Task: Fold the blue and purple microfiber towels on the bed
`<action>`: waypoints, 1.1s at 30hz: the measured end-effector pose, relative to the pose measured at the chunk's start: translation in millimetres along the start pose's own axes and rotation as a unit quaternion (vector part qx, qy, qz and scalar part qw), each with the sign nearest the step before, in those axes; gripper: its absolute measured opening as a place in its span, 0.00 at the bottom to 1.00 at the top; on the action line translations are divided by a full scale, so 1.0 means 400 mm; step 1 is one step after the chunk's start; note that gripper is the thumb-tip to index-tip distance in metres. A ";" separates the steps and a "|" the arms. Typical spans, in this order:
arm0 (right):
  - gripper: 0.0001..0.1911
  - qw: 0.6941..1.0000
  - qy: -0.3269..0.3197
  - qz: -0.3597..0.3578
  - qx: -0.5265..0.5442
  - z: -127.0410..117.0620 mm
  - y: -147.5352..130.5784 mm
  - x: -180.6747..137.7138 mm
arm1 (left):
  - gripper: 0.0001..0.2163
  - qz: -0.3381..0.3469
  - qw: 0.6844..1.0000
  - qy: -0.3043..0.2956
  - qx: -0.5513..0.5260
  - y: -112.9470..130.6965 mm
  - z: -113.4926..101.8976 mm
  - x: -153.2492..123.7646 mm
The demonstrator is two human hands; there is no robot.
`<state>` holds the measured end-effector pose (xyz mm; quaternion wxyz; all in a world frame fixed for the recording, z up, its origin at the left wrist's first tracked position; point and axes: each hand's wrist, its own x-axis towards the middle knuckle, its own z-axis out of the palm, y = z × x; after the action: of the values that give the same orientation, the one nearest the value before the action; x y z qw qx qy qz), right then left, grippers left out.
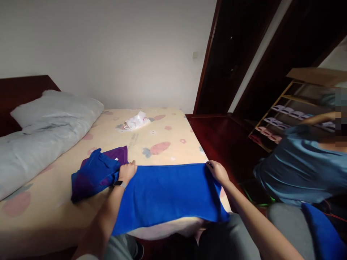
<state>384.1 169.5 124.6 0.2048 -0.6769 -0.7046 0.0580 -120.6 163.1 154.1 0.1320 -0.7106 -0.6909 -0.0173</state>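
A blue towel-like cloth stretches between my two hands over the near edge of the bed, its lower part hanging toward my legs. My left hand, with a watch on the wrist, is closed on the cloth's upper left corner. At the upper right corner my right hand grips the same cloth, fingers closed. Just left of my left hand lies a crumpled blue cloth on the sheet. A purple cloth shows beneath and behind it, with a small white tag.
The bed has a cream sheet printed with carrots. A grey quilt lies at left. A white plastic bag rests farther back. At right, a person in a blue shirt is beside a shoe rack; a dark door stands behind.
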 end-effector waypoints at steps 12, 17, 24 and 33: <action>0.18 0.990 -0.033 0.061 -0.126 0.210 0.091 0.146 | 0.17 0.014 0.995 0.009 -0.096 -0.015 0.279 0.126; 0.22 0.985 0.107 0.043 -0.132 0.198 0.064 -0.018 | 0.17 -0.049 0.984 0.112 -0.130 -0.004 0.240 -0.039; 0.38 0.968 0.009 0.247 0.048 0.221 0.127 -0.402 | 0.18 -0.303 0.929 0.074 -0.200 -0.044 0.269 -0.466; 0.37 0.887 0.098 0.314 0.326 0.162 0.194 -0.398 | 0.11 -0.283 0.896 0.030 -0.340 -0.052 0.268 -0.465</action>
<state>432.3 32.5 4.5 0.4531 -0.7601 -0.3734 0.2784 -166.2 4.1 15.7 -0.1076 -0.4859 -0.8106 -0.3086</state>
